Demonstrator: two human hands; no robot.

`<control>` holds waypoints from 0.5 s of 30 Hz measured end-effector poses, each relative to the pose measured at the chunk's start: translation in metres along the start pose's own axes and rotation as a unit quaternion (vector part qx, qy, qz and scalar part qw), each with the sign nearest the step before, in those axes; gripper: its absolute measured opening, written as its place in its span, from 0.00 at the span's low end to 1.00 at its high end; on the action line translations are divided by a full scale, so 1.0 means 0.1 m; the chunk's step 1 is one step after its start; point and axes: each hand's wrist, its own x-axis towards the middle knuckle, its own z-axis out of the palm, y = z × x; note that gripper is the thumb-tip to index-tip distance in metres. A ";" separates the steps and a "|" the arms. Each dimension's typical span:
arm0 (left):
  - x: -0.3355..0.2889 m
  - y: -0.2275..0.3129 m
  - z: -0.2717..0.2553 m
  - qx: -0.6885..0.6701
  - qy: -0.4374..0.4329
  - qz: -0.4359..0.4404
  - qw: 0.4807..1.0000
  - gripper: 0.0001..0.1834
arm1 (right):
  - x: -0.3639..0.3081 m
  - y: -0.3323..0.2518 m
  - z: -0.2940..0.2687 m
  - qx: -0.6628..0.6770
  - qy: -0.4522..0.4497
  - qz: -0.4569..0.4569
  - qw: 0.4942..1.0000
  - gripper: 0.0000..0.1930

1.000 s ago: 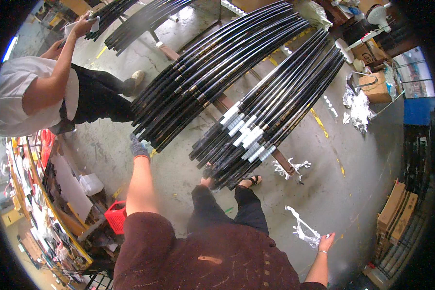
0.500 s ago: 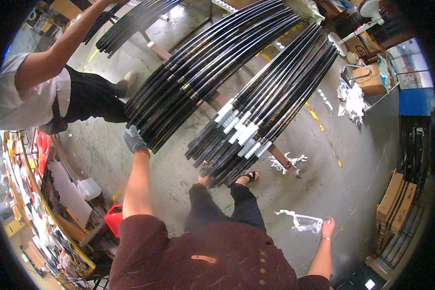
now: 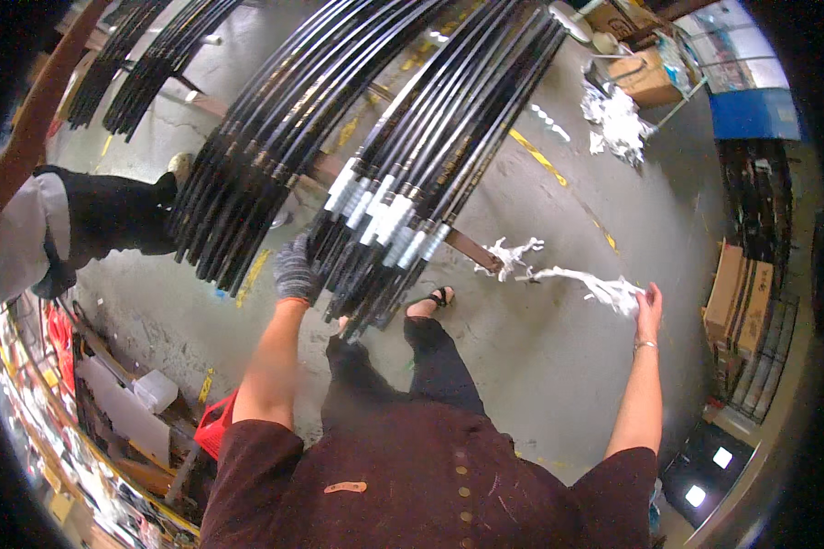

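My left hand (image 3: 298, 272), in a grey knitted glove, is against the left side of the near ends of a bundle of long glossy black poles (image 3: 449, 128). Its fingers are partly hidden there, so I cannot see whether they grip a pole. White bands (image 3: 389, 218) wrap these poles near their lower ends. Out to the right, my bare right hand (image 3: 648, 309) pinches a crumpled white plastic strip (image 3: 604, 291), which trails left toward a white scrap tangle (image 3: 515, 254) at the end of a brown support bar (image 3: 471, 251).
Another bundle of black poles (image 3: 265, 119) lies left of mine, with more poles (image 3: 160, 69) beyond. A co-worker's dark-trousered leg (image 3: 110, 212) is at left. A red basket (image 3: 214, 425) stands by my left elbow. White scraps (image 3: 613, 119) and cardboard boxes (image 3: 740, 297) are at right.
My left hand has moved from the left bundle to the banded poles. My right hand has moved up and forward with the white strip, now stretched out. The view has shifted.
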 end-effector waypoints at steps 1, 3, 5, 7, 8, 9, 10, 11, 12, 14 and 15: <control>0.04 -0.06 0.07 0.043 -0.014 -0.024 0.999 0.28 | 0.00 -0.06 -0.02 -0.008 0.003 0.009 1.000 0.30; 0.08 -0.17 0.17 0.063 0.007 -0.002 0.998 0.26 | -0.10 -0.20 0.03 -0.020 0.005 0.028 0.999 0.32; 0.15 -0.19 0.19 0.090 -0.001 0.011 0.996 0.26 | -0.17 -0.05 0.01 -0.044 -0.008 0.009 0.999 0.31; 0.14 -0.13 0.13 0.063 -0.010 0.008 0.998 0.27 | -0.30 0.11 0.07 -0.074 -0.033 0.022 0.996 0.30; 0.13 0.03 -0.03 0.051 -0.033 -0.007 0.998 0.27 | -0.41 0.22 0.13 -0.082 -0.028 0.014 0.996 0.27; 0.13 0.12 -0.12 0.041 -0.055 -0.020 0.997 0.27 | -0.53 0.32 0.17 -0.075 -0.059 0.013 0.995 0.25; 0.12 0.07 -0.09 -0.002 -0.064 -0.038 0.997 0.27 | -0.61 0.42 0.20 -0.068 -0.092 0.007 0.993 0.24; 0.13 -0.04 -0.01 -0.043 -0.072 -0.054 0.995 0.28 | -0.73 0.44 0.23 -0.060 -0.126 0.001 0.990 0.22; 0.13 -0.12 0.08 -0.084 -0.080 -0.071 0.991 0.29 | -0.88 0.46 0.27 -0.072 -0.142 0.009 0.987 0.21; 0.11 -0.22 0.18 -0.233 -0.101 -0.026 0.967 0.29 | -1.19 0.55 0.33 -0.080 -0.179 0.022 0.980 0.18; 0.10 -0.28 0.19 -0.305 -0.111 -0.003 0.946 0.29 | -1.35 0.66 0.34 -0.075 -0.200 0.028 0.977 0.18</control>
